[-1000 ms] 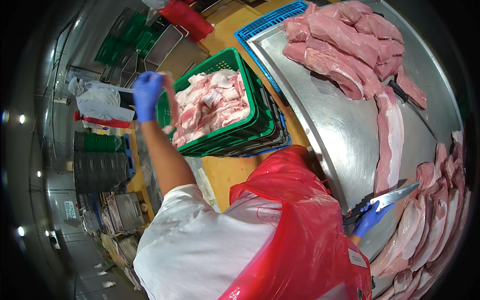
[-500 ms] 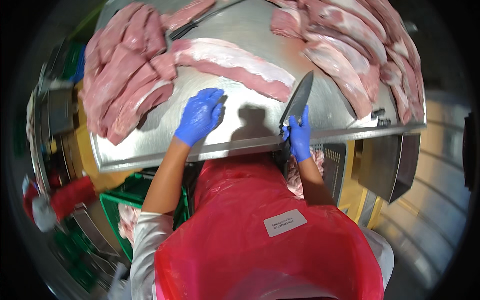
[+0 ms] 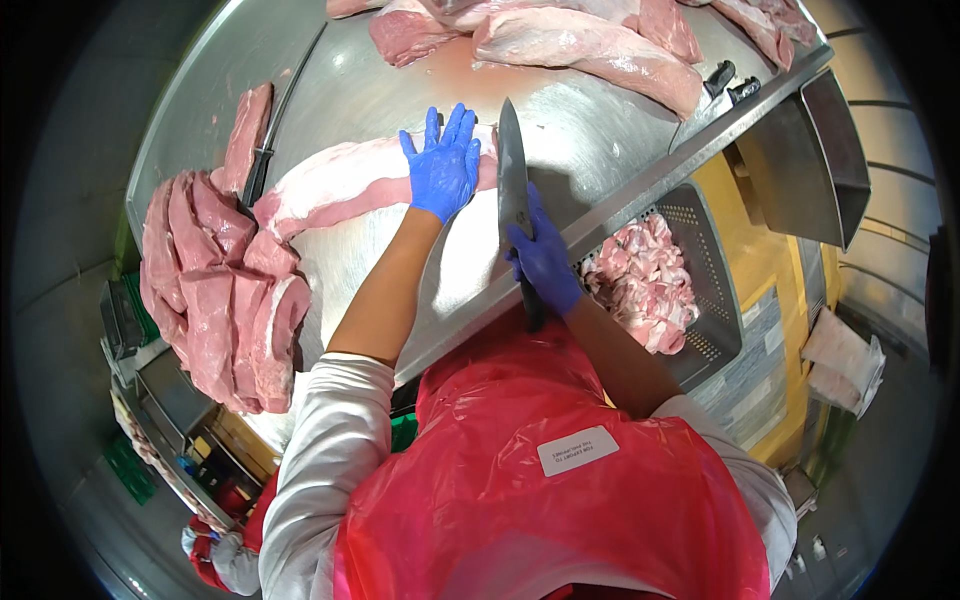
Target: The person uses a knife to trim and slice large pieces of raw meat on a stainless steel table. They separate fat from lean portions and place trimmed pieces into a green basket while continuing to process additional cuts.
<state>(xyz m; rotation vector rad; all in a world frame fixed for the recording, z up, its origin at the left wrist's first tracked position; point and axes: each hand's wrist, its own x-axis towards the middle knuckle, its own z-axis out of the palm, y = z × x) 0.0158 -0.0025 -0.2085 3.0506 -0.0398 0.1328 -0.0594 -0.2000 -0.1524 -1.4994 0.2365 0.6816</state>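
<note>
Steel table [image 3: 600, 130], long pork strip [image 3: 340, 185], piled meat slabs [image 3: 215, 290], knives [image 3: 722, 82]

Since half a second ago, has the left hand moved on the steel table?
Yes. The left hand lay on bare steel table below the long meat strip; now it rests flat on the strip, beside the knife.

Under my left hand [image 3: 442, 168] lies a long pink strip of pork [image 3: 345, 182] with a white fat edge, flat on the steel. My right hand [image 3: 543, 258] grips a broad knife [image 3: 513, 178], blade just beside the strip's end.
</note>
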